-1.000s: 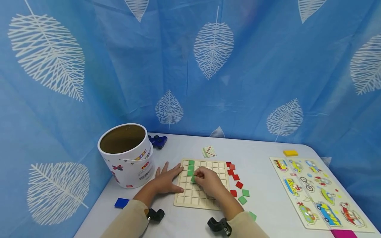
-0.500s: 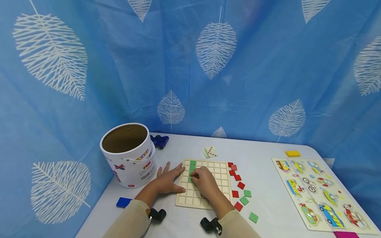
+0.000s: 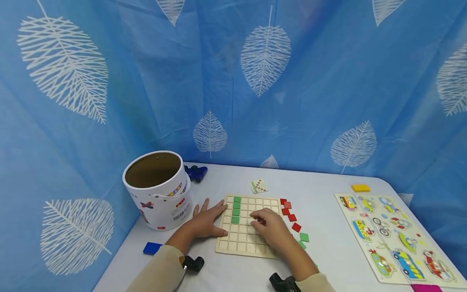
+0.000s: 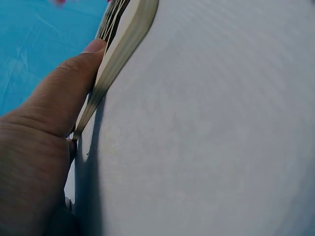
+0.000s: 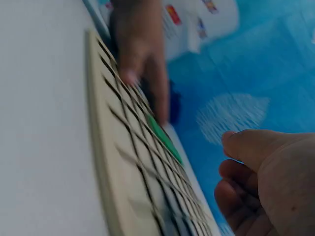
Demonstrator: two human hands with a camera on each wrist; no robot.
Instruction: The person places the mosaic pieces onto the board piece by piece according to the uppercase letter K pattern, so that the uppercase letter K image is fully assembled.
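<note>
A wooden grid board (image 3: 233,246) lies on the white table, with a column of several green square tiles (image 3: 235,220) set in its cells near the left side. My left hand (image 3: 207,222) rests with spread fingers on the board's left edge; in the left wrist view its thumb (image 4: 69,91) lies along the rim. Over the right half of the board is my right hand (image 3: 271,229), fingers loosely bent and holding nothing. The right wrist view shows its thumb and fingers apart from the board. Loose red tiles (image 3: 292,217) and green tiles (image 3: 304,237) lie right of the board, some hidden by the right forearm.
Behind the board lies a small pattern card (image 3: 259,186). A white bucket (image 3: 160,207) and a blue game controller (image 3: 197,173) stand at left, near a blue block (image 3: 151,248). To the right are a vehicle puzzle board (image 3: 386,271) and a yellow block (image 3: 360,188).
My right hand has set a green tile at the lower end of the column, let go and moved right, empty. My left hand stays on the board's edge.
</note>
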